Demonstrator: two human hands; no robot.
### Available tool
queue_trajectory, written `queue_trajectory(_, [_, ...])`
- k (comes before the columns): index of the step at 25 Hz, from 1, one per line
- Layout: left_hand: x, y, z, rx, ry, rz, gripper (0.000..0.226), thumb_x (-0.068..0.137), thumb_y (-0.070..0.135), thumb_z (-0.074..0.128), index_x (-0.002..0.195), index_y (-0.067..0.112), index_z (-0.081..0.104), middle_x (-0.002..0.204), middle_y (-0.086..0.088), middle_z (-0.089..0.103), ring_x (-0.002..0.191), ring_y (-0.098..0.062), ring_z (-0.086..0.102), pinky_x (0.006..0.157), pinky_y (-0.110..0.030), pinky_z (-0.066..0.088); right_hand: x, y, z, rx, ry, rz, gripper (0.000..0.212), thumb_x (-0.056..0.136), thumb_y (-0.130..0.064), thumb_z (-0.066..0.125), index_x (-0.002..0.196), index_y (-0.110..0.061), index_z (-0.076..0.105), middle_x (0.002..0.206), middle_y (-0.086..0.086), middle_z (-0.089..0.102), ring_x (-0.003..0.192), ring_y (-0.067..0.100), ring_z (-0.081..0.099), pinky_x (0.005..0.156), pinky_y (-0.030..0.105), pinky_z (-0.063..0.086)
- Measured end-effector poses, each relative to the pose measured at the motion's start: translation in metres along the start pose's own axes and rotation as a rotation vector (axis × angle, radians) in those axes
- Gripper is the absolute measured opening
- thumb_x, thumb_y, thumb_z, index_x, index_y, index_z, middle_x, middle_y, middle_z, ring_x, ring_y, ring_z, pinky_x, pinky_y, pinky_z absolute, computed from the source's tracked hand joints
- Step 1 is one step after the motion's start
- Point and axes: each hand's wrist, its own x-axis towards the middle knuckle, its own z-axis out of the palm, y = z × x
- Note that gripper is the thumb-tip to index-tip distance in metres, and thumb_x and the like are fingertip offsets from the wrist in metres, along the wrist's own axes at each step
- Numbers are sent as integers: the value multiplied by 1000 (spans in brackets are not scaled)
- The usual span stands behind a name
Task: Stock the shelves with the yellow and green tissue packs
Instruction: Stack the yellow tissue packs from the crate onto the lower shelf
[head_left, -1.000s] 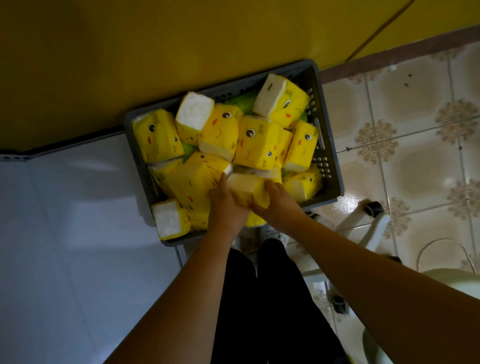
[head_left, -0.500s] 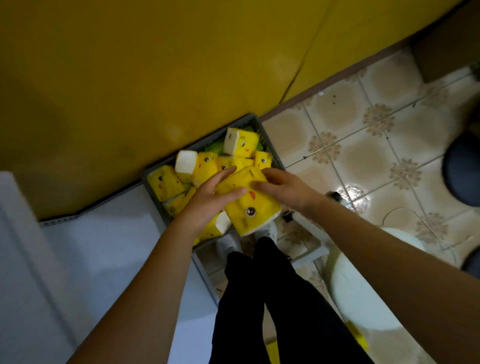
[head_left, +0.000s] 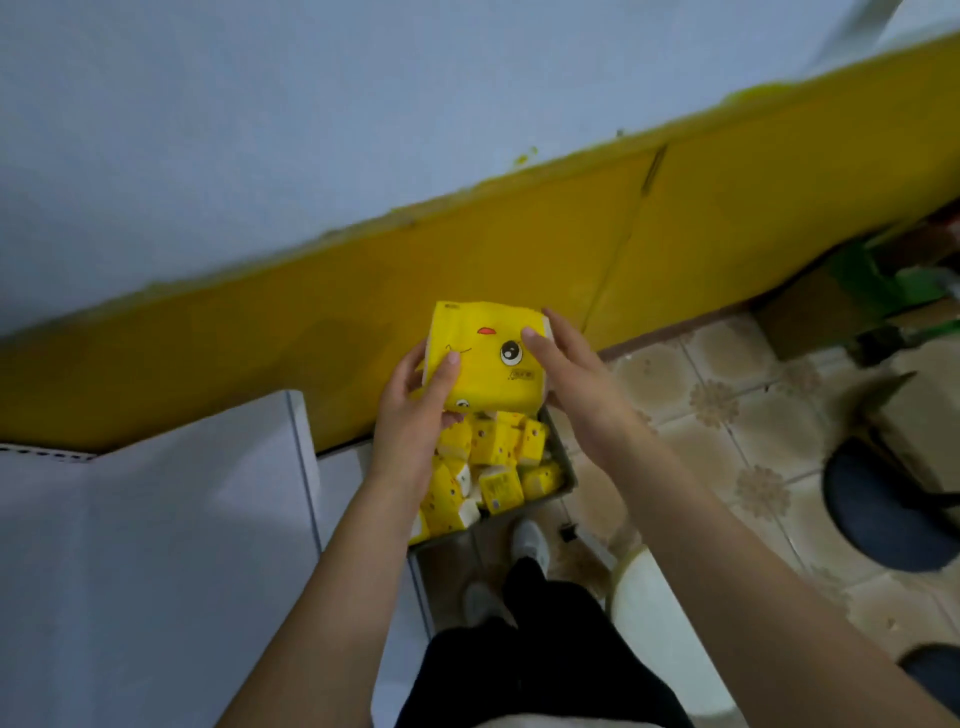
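Yellow tissue pack between both hands.

Patterned tile floor, grey crate of yellow packs on it against the yellow wall base, cardboard boxes right of crate, dark round stool nearer right, white shoes just below crate
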Motion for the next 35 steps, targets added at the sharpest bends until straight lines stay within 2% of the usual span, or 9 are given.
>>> queue_trajectory(4, [-41, 27, -22, -62, 81, 70, 49, 83, 46, 70, 128, 31, 57, 122, 2, 66, 103, -20, 69, 87, -49, 57, -43, -22, 32, -94, -27, -74, 90, 61, -78, 65, 140, -40, 44, 140, -10, 53, 127, 17, 53, 100, 46, 49])
queue_trajectory(8, [-67, 57, -25, -60, 136, 128, 43, 84, 50, 68, 124, 37, 58, 123, 4, 63, 103, -18, 67, 81, -43, 60, -78, -45, 52, -112, -14, -160, 51, 89, -52, 59, 136, -33, 51, 126, -11, 63, 115, 14, 60, 92, 35, 54])
queue_trajectory(12, [-94, 79, -30, -109, 201, 210, 36, 86, 51, 65, 121, 43, 58, 121, 8, 62, 102, -14, 66, 75, -32, 59, -95, -76, 66, -187, -15, -216, 84, 67, -78, 56, 141, -39, 44, 139, -12, 54, 129, 14, 51, 105, 46, 45])
queue_trajectory(14, [-108, 85, -35, -146, 233, 232, 40, 87, 47, 65, 125, 39, 56, 120, 9, 63, 102, -13, 66, 77, -33, 60, -97, -88, 74, -212, -42, -249, 85, 67, -80, 53, 141, -40, 43, 140, -13, 52, 130, 13, 49, 107, 45, 43])
queue_trajectory(17, [-132, 89, -47, -197, 307, 255, 41, 89, 40, 65, 129, 34, 55, 117, 8, 63, 100, -12, 67, 75, -31, 59, -109, -101, 92, -241, -141, -275, 80, 72, -78, 51, 141, -40, 43, 142, -13, 50, 132, 13, 46, 109, 43, 40])
queue_trajectory(19, [-150, 83, -60, -210, 370, 274, 40, 89, 38, 66, 128, 35, 55, 117, 6, 63, 100, -13, 67, 75, -31, 59, -117, -100, 106, -257, -198, -261, 67, 85, -68, 50, 144, -38, 41, 145, -10, 47, 134, 14, 43, 109, 39, 38])
queue_trajectory(25, [-227, 34, -94, -291, 665, 289, 52, 83, 41, 70, 131, 33, 54, 126, -3, 59, 107, -22, 65, 79, -40, 60, -159, -72, 155, -383, -489, -251, 49, 97, -45, 48, 143, -28, 45, 139, -3, 54, 120, 15, 53, 85, 25, 45])
queue_trajectory(30, [-305, -11, -101, -379, 935, 259, 46, 90, 29, 67, 134, 26, 53, 118, -1, 58, 106, -20, 63, 76, -34, 60, -212, -27, 174, -539, -755, -223, 48, 100, -44, 44, 146, -31, 41, 145, -1, 48, 126, 21, 50, 105, 45, 45])
queue_trajectory(35, [-379, -57, -101, -575, 1138, 205, 39, 92, 24, 65, 128, 13, 56, 119, -7, 58, 100, -17, 65, 70, -28, 60, -281, 17, 189, -694, -931, -235, 49, 100, -43, 43, 147, -30, 38, 147, 0, 46, 131, 22, 47, 110, 40, 39])
